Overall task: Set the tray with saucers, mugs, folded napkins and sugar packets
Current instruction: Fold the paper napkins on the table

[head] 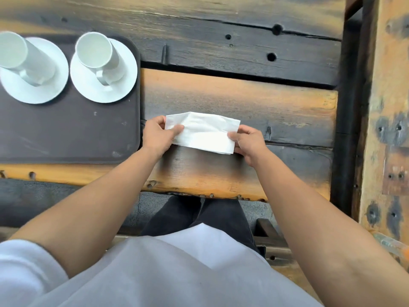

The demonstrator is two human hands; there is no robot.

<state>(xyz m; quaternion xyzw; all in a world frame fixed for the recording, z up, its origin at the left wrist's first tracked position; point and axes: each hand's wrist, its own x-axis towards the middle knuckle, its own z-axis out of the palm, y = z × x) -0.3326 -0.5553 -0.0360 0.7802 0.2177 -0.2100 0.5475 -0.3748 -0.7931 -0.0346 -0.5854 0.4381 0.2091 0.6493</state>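
A white paper napkin (204,134), partly folded into a long strip, lies on the wooden table just right of the tray. My left hand (158,135) pinches its left end and my right hand (249,142) pinches its right end. The dark brown tray (66,134) sits at the left. On its far half stand two white saucers, one (33,89) at the left and one (104,89) at the right. An empty white mug (20,56) stands on the left saucer and another (97,54) on the right saucer. No sugar packets are in view.
The table (243,96) is made of rough dark and orange planks with holes and cracks. Its near edge runs just below my hands. A thick wooden post (385,107) stands along the right side.
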